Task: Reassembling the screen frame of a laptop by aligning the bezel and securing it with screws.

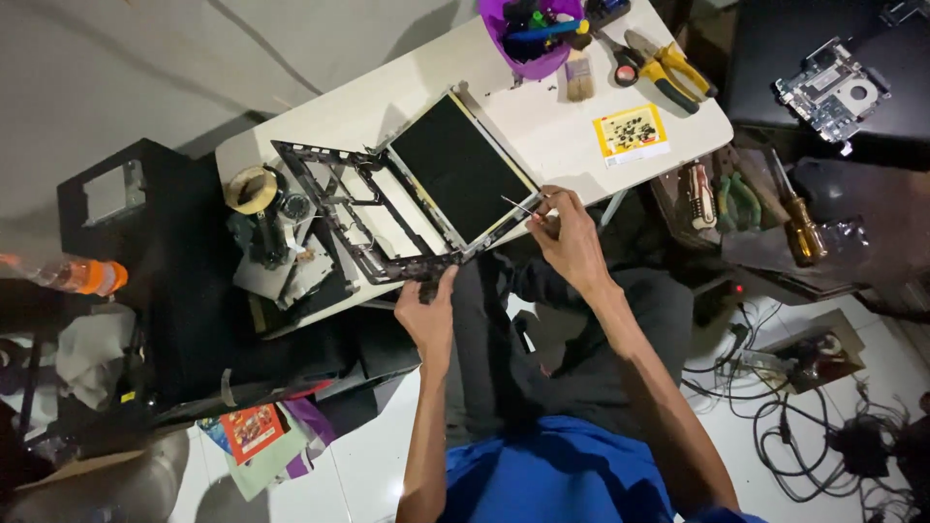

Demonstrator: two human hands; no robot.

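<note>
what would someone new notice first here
A dark laptop screen panel lies on the white table, beside a stripped black frame. The right hand holds a thin screwdriver at the panel's edge, while the left hand steadies the frame's near corner. A purple tool tub stands at the far edge.

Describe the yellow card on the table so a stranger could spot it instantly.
Start at the white table. Near its far right corner, below the yellow-handled pliers, lies the yellow card. It is the only flat yellow rectangle there, with small dark bits scattered on its face.
</note>
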